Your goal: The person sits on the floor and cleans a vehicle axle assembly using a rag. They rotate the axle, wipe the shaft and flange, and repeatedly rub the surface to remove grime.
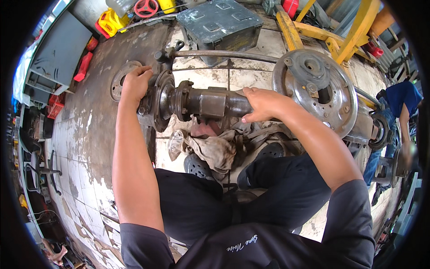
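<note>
A greasy vehicle axle (212, 102) lies crosswise in front of me, with a flanged joint on its tube. My right hand (265, 104) is wrapped over the tube, its fingers partly hidden behind it. At the axle's left end, my left hand (135, 84) grips the hub, beside a round metal flange (117, 83) with holes. The undersides of its fingers are out of sight. A big metal brake backing plate (333, 110) stands right of my right hand. Behind the axle runs a long steel rod (224, 54), its left end at a joint (162, 55).
Dirty rags (215, 150) lie on the tiles below the axle, by my shoes. A dark lidded box (219, 24) stands beyond the rod. A yellow steel frame (313, 31) is at the far right. Another person's arm (404, 121) shows at the right edge. A grey cabinet (60, 51) stands left.
</note>
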The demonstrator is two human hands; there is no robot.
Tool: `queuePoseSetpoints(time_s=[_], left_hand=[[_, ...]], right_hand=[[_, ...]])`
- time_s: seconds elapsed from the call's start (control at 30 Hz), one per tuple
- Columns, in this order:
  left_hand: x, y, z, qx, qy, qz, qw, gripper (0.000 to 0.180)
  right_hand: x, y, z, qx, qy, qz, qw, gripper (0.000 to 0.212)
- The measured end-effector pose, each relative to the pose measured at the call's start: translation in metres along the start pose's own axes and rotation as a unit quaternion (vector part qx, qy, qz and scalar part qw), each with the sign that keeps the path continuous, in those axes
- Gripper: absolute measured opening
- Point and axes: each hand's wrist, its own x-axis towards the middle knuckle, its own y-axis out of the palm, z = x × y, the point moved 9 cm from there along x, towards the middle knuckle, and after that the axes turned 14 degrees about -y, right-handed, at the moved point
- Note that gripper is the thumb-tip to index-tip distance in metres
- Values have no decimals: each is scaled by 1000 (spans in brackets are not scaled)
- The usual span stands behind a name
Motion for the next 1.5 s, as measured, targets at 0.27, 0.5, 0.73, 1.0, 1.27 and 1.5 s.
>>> queuePoseSetpoints(time_s=[0.27, 0.5, 0.73, 1.0, 1.27, 1.5], left_hand=[[5, 2, 1, -8, 8, 7, 1000, 40], [0, 4, -1, -18, -4, 19, 1000, 39], [5, 4, -1, -15, 1, 18, 1000, 39], [4, 3, 1, -13, -8, 16, 1000, 39], [-1, 3, 3, 4, -1, -4, 1000, 35], [7, 2, 4, -5, 9, 6, 1000, 36]], right_hand=[[-2, -1, 1, -17, -5, -36, 999, 98], [-7, -3, 7, -13, -19, -57, 998, 93], [-8, -3, 7, -19, -25, -72, 997, 91], [-10, -6, 12, -17, -8, -55, 998, 89], [-11, -6, 19, -22, -26, -64, 997, 86], [-8, -8, 15, -3, -11, -43, 999, 86]])
